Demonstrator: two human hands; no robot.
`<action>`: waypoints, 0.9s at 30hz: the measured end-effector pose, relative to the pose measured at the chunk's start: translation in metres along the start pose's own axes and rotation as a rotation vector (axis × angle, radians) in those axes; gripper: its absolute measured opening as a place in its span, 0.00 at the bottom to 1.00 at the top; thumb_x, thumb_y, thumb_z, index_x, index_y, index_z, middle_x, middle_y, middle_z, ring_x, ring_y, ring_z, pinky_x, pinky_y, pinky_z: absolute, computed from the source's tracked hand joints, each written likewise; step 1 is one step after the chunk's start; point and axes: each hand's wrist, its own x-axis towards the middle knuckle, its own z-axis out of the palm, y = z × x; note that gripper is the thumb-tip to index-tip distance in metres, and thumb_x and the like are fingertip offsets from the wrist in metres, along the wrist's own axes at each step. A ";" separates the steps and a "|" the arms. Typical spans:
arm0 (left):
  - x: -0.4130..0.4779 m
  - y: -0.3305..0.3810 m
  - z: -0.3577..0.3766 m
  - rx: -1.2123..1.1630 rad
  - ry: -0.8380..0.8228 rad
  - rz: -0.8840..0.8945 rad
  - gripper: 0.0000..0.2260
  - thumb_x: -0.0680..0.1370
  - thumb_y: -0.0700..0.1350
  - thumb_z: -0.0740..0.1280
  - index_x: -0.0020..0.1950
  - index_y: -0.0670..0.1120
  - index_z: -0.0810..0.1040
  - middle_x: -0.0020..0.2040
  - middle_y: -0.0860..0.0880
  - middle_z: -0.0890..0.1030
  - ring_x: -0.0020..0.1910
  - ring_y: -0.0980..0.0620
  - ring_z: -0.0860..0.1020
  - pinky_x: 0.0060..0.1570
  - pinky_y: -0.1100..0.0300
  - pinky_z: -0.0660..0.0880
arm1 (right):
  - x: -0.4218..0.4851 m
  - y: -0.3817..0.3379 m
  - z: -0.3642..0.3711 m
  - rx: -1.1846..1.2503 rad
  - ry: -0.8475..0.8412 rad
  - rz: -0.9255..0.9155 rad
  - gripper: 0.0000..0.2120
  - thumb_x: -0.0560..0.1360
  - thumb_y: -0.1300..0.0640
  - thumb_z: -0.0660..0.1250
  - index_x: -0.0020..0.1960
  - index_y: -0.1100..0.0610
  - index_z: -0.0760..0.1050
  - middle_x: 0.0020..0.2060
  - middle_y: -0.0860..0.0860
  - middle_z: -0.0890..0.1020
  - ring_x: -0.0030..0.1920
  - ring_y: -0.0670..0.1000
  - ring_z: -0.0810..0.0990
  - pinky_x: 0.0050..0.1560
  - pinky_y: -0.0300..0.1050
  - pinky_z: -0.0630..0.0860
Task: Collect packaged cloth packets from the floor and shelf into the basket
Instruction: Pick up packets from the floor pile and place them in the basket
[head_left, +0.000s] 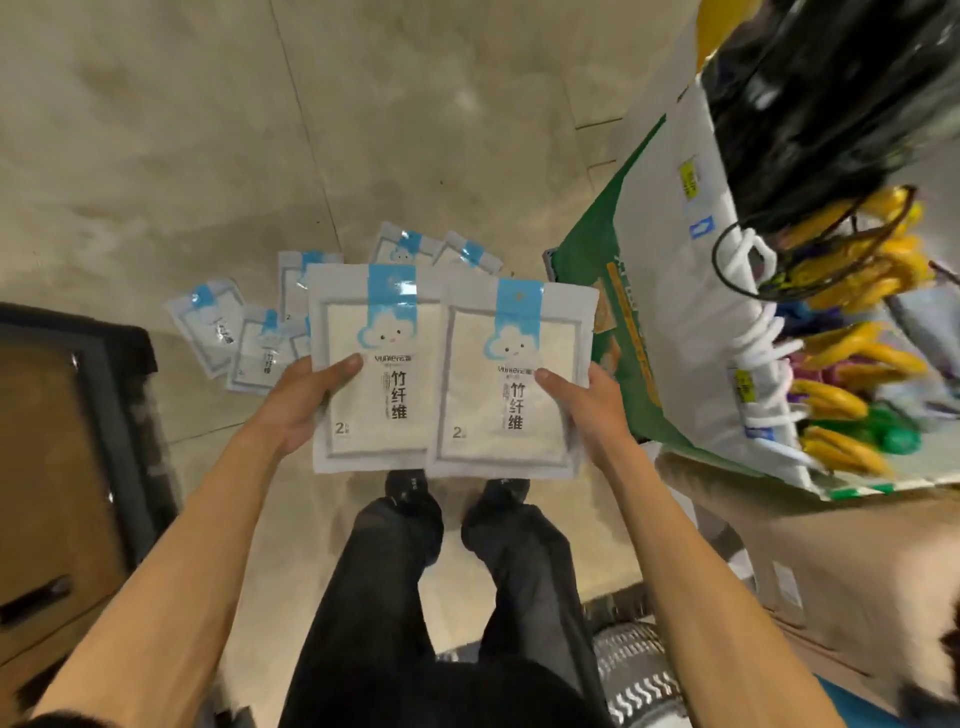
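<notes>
1 packet gripped by left hand, 1 packet by right hand; at least 5 floor packets left uncollected.

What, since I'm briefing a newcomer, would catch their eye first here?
Two cloud-printed cloth packets fill the centre, the left packet pinched by the left hand, the right packet by the right hand. Beyond them, loose packets lie scattered on the floor; yellow goods crowd the right edge.
</notes>
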 end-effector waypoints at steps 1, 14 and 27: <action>-0.015 0.008 0.004 -0.001 -0.014 0.015 0.23 0.70 0.48 0.76 0.63 0.43 0.80 0.60 0.43 0.84 0.60 0.44 0.82 0.58 0.50 0.80 | -0.015 -0.013 -0.005 0.004 -0.013 -0.015 0.16 0.73 0.58 0.76 0.60 0.55 0.80 0.50 0.50 0.87 0.49 0.51 0.86 0.48 0.51 0.83; -0.126 0.093 0.034 0.145 -0.210 0.138 0.13 0.79 0.40 0.67 0.63 0.38 0.79 0.57 0.40 0.84 0.52 0.44 0.85 0.46 0.54 0.83 | -0.164 -0.074 -0.043 0.105 0.134 -0.193 0.12 0.74 0.61 0.74 0.57 0.55 0.80 0.48 0.50 0.87 0.48 0.51 0.86 0.47 0.46 0.83; -0.183 0.107 0.040 0.486 -0.444 0.122 0.08 0.80 0.39 0.67 0.56 0.39 0.81 0.54 0.39 0.85 0.47 0.46 0.86 0.46 0.55 0.84 | -0.302 0.025 -0.012 0.443 0.435 -0.188 0.13 0.73 0.61 0.75 0.57 0.57 0.78 0.50 0.56 0.86 0.47 0.54 0.87 0.43 0.49 0.84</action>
